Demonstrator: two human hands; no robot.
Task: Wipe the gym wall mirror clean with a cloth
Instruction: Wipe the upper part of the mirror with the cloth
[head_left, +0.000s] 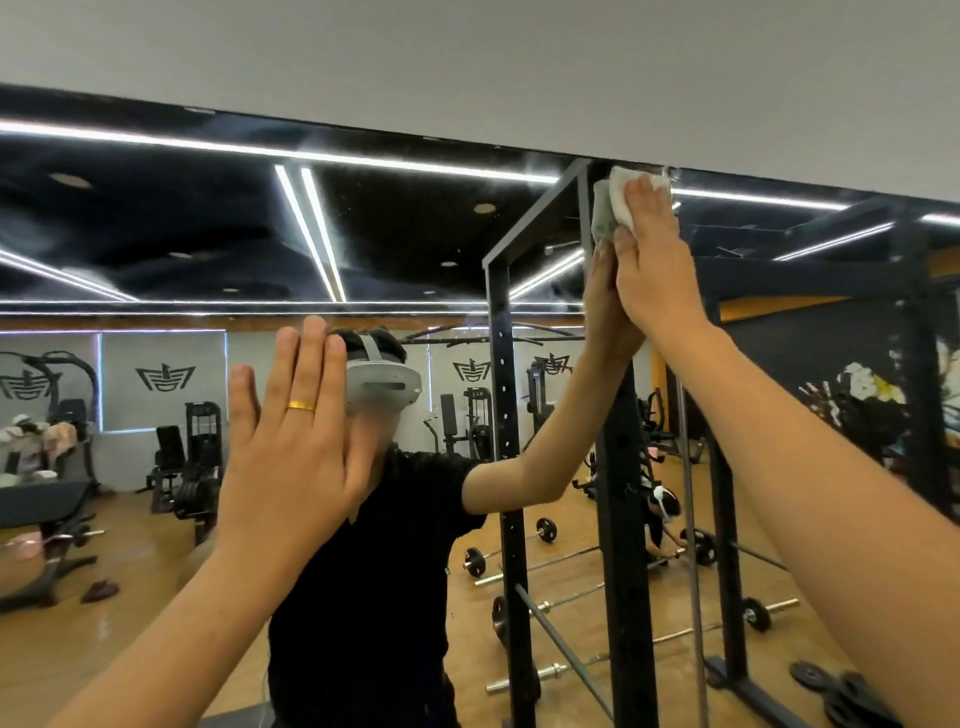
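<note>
The wall mirror (208, 234) fills most of the view, and its top edge runs under a white wall. My right hand (655, 260) is raised high and presses a white cloth (623, 200) flat against the glass just below the mirror's top edge, fingers straight. My left hand (291, 447) lies flat on the mirror lower down at the left, fingers straight and together, a gold ring on one finger. The reflection shows a person in a black shirt with a headset, arms mirrored.
A vertical seam (685, 519) between mirror panels runs down below my right hand. Reflected in the glass are a black squat rack (506, 467), barbells on a wooden floor, weight machines and ceiling light strips.
</note>
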